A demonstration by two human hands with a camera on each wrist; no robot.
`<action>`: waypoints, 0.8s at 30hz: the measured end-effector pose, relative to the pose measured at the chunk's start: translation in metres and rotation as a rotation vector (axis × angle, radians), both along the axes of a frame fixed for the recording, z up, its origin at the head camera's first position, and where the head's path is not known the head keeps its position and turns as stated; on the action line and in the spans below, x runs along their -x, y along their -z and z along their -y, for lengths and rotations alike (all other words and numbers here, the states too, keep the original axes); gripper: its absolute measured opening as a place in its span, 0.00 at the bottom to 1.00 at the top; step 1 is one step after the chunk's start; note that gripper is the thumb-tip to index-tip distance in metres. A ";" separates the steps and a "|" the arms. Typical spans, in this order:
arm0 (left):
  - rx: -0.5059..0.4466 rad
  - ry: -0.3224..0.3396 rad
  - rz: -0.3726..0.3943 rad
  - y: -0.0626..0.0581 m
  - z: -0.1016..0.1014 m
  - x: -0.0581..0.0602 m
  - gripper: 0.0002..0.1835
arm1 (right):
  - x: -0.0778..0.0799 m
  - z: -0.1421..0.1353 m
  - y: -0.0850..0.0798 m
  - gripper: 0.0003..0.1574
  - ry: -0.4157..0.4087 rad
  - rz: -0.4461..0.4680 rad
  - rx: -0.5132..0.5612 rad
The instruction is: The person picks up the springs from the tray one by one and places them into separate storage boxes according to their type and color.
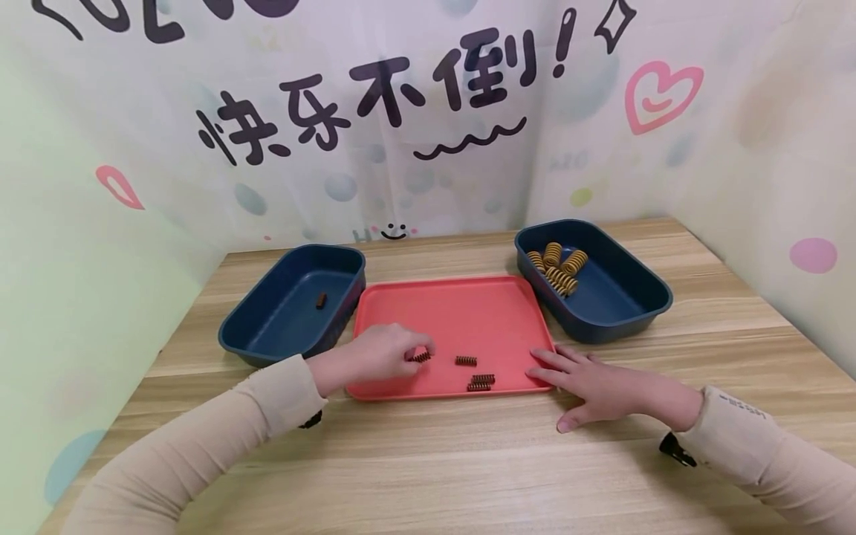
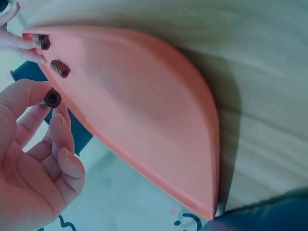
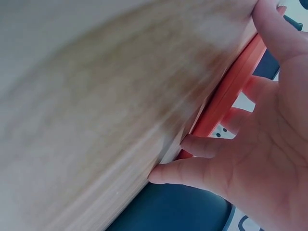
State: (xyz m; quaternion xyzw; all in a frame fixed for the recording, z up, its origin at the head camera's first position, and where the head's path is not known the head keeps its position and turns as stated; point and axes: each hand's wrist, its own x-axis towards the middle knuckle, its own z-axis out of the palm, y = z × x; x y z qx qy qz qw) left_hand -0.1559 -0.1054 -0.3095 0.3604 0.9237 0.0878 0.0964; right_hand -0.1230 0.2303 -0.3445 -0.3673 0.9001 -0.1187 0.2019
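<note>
Between thumb and fingertips, my left hand (image 1: 388, 351) pinches a small dark brown coil spring (image 2: 52, 98) over the left part of the red tray (image 1: 441, 312). In the left wrist view its hollow round end faces the camera. To the right on the tray lies a single brown spring (image 1: 466, 360). Nearer the front edge, two more brown springs (image 1: 481, 383) lie side by side. My right hand (image 1: 598, 383) rests with spread fingers at the tray's right front corner; its fingertips are on the tray rim and its thumb is by the wooden table. It holds nothing.
A blue bin (image 1: 261, 319) at the left holds one small brown spring (image 1: 322, 300). Another blue bin (image 1: 622, 297) at the back right holds several larger yellow springs (image 1: 562, 281). Both bins stand close against the tray. A printed cloth (image 1: 401, 178) hangs behind the wooden table (image 1: 468, 461).
</note>
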 end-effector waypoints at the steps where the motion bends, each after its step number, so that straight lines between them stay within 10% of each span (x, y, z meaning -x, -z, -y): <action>1: 0.000 -0.001 -0.002 -0.002 0.001 0.000 0.13 | 0.000 0.000 0.000 0.54 0.003 0.001 -0.003; 24: -0.026 -0.124 -0.080 -0.051 0.031 0.027 0.13 | 0.001 -0.001 0.004 0.54 -0.006 -0.010 0.001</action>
